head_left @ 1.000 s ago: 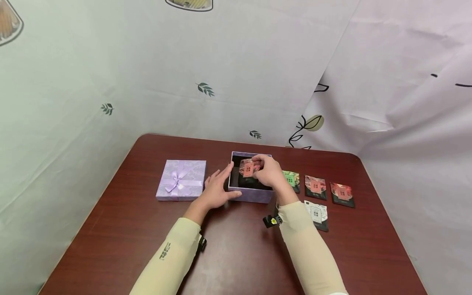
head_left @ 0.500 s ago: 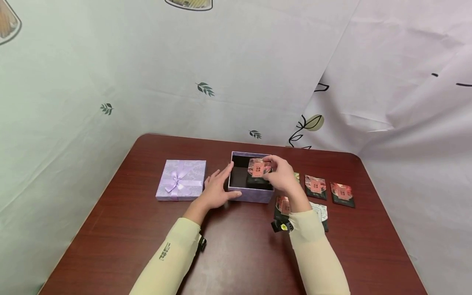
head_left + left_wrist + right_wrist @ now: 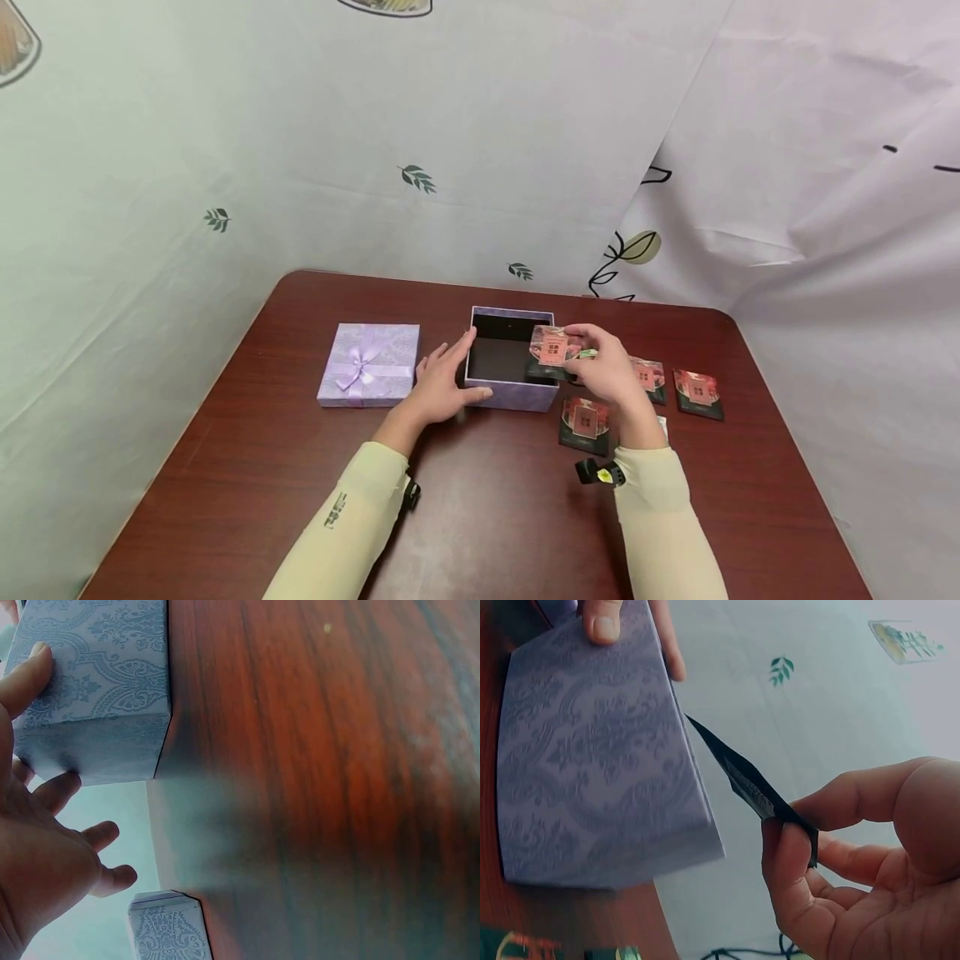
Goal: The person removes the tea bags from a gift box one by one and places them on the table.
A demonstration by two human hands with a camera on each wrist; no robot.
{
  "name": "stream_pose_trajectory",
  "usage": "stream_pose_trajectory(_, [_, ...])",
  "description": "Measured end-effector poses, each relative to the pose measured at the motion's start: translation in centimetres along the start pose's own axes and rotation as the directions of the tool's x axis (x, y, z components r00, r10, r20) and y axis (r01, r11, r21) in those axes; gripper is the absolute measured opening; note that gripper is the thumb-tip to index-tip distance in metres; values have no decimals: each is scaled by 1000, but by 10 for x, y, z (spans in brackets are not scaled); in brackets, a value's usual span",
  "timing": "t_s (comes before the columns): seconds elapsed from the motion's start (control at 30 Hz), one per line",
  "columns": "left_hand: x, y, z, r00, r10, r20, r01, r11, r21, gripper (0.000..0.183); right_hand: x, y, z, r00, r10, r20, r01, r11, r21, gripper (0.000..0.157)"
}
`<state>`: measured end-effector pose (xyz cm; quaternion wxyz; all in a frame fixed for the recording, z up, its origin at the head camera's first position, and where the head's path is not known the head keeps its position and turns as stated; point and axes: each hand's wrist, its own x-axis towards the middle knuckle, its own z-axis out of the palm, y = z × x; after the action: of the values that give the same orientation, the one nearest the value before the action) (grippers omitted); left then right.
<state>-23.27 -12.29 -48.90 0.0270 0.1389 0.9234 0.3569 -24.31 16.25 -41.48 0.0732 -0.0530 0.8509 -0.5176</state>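
In the head view, my right hand (image 3: 606, 367) pinches a flat red-and-black sachet (image 3: 552, 346) between thumb and fingers, level with the right edge of an open purple box (image 3: 513, 397). The right wrist view shows this sachet (image 3: 742, 776) nearly edge-on, its corner by the box rim. My left hand (image 3: 442, 385) steadies the box, fingers spread along its left side and the thumb on its front wall. From the left wrist, the thumb lies on the patterned wall (image 3: 120, 675), with two fingers free. The dark inside of the box (image 3: 498, 358) shows from above.
Left of the box lies the purple lid (image 3: 390, 346) with its ribbon bow. Several sachets lie to the right: a red one (image 3: 585, 423) near the front, red ones (image 3: 697, 392) farther right, and others partly behind my right hand and arm. A patterned cloth (image 3: 480, 167) hangs behind the table.
My right hand has moved right with the sachet, from over the box's middle to its right edge. A red sachet on the table has come into view beside my arm. The left hand stays put.
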Motion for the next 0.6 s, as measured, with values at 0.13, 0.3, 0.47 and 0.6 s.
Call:
stream_pose_trajectory(0.13, [1, 0, 0, 1000, -10, 10, 10, 1000, 8, 104, -8, 10, -12, 1000, 3, -13, -3, 1000, 31, 49])
stream_pose_trajectory(0.3, [1, 1, -1, 1000, -19, 17, 19, 1000, 17, 105, -18, 25, -29, 999, 27, -36, -25, 997, 72, 50])
stream_pose_trajectory(0.47, [2, 1, -1, 1000, -17, 16, 17, 1000, 7, 104, -29, 38, -46, 997, 72, -41, -68, 993, 92, 52])
stream_pose_trajectory(0.6, [1, 1, -1, 1000, -22, 19, 22, 1000, -3, 104, -36, 43, -54, 995, 89, -53, -84, 993, 83, 53])
